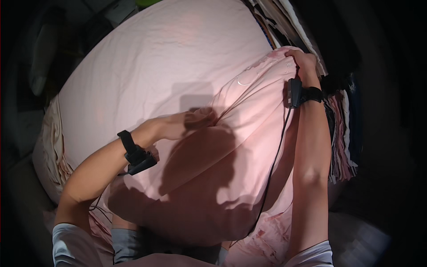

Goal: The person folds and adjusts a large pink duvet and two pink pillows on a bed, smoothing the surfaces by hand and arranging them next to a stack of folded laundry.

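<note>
A pink cloth with a white outlined design near its far end stretches from the far right down toward my body. At its far right corner my right hand is closed on the edge of it. My left hand reaches in from the left, its fingers pinching a fold of the same cloth near the middle. Creases run between the two hands. Shadow falls over the left fingers and much of the near cloth. Whether the cloth is a garment or a sheet, I cannot tell.
Under the cloth lies a broad, rounded surface covered in pale pink fabric. Stacked folded fabrics stand along the right side. Bunched cream cloth hangs at the left edge. A black cable runs down from my right wrist's device.
</note>
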`<act>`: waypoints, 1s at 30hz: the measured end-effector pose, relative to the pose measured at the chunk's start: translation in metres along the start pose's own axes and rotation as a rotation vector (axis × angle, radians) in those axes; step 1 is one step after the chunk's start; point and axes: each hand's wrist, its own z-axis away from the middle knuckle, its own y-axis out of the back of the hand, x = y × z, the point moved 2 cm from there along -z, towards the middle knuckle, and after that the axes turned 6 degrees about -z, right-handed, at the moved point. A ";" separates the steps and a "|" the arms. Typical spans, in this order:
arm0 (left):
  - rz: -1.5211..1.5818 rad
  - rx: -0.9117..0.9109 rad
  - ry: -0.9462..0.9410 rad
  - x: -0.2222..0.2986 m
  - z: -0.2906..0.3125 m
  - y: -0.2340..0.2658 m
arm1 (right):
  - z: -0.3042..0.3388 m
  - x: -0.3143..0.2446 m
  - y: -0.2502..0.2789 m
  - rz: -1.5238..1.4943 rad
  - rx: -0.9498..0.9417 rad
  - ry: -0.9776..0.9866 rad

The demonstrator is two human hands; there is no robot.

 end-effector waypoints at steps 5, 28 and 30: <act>0.192 0.167 -0.351 0.060 -0.124 0.058 | 0.029 -0.017 0.003 -0.187 -0.038 -0.061; -0.005 -0.235 0.154 -0.037 -0.057 0.005 | -0.005 0.059 -0.022 -0.411 0.386 0.228; -0.048 -0.304 -0.102 -0.041 -0.029 0.004 | -0.015 0.065 -0.023 -0.521 0.258 0.292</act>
